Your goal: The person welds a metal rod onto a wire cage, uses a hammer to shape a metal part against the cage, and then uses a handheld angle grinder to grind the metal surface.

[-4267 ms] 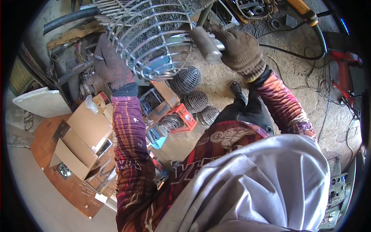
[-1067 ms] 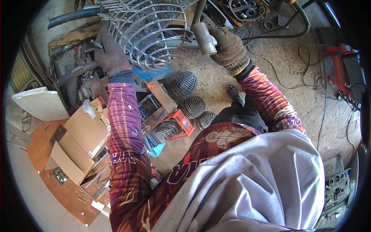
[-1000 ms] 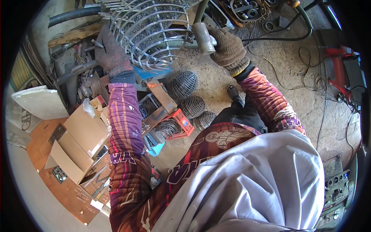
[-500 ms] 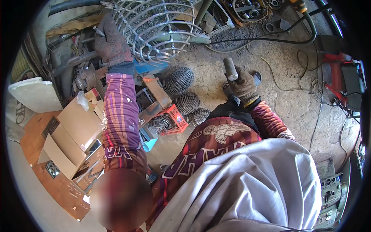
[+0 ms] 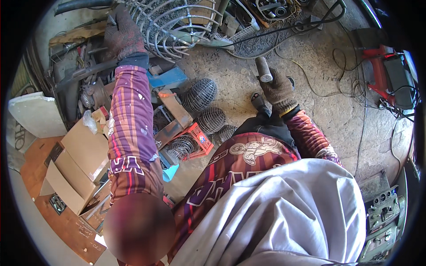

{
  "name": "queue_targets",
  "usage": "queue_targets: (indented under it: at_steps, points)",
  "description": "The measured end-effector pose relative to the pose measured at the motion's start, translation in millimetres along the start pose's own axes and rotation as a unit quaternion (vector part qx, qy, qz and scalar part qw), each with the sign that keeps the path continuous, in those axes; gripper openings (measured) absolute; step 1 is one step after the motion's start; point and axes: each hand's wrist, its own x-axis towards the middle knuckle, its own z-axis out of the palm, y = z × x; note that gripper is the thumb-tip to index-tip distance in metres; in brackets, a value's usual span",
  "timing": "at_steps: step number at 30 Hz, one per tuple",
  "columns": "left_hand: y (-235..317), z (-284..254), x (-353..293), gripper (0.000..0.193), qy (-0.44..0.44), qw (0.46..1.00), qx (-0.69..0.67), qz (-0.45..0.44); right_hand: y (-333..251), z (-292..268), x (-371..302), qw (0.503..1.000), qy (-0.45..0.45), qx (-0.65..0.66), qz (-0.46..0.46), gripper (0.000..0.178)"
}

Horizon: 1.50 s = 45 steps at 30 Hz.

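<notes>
My left hand point(image 5: 124, 37), in a brown knitted glove, reaches to the upper left beside a large round cage of welded metal bars point(image 5: 167, 44). Its fingers are closed, and the pale end of a thin metal rod point(image 5: 112, 20) sticks out of them. Over the floor on the right, my gloved right hand point(image 5: 280, 92) grips a short, thick grey metal cylinder point(image 5: 263, 69). Whether the cylinder has a handle is hidden by the glove. Several smaller domed wire cages point(image 5: 198, 94) lie between my two arms.
A red crate point(image 5: 198, 142) and a rusty metal frame point(image 5: 175, 108) stand beside the small cages. Left of my arm, an open cardboard box point(image 5: 82, 155) rests on a brown board point(image 5: 42, 155). Cables cross the concrete floor near a red and black machine point(image 5: 380, 77).
The whole view has shifted a little. My left hand has moved slightly farther up along the large cage. My right hand keeps its grip on the cylinder, and my feet have shifted.
</notes>
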Motion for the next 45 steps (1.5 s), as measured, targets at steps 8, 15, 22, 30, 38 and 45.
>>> queue_targets:
  at_steps: [8, 15, 22, 30, 38, 45]
  points:
    - [9, 1, -6, 0.053, 0.019, 0.998, 0.051, -0.044, -1, 7, -16, 1.0, 0.018, -0.016, -0.008, 0.04]
    - [-2, 0, 3, 0.062, -0.003, 0.999, 0.004, -0.034, -4, 13, -17, 1.0, 0.01, 0.001, -0.011, 0.04]
    - [-19, -2, 16, 0.074, 0.024, 0.991, 0.124, -0.054, -8, 10, -21, 0.999, -0.011, -0.026, 0.017, 0.039]
    - [10, -4, 1, 0.064, 0.001, 0.989, 0.145, -0.001, 10, 8, -39, 0.999, 0.021, -0.036, 0.008, 0.034]
    - [18, -9, -4, 0.064, -0.003, 0.986, 0.166, -0.004, 27, 15, -64, 1.0, 0.017, -0.011, 0.01, 0.034]
    - [-17, 5, 8, 0.055, 0.051, 0.99, 0.123, 0.042, 6, 17, -70, 0.995, -0.024, -0.028, 0.096, 0.041]
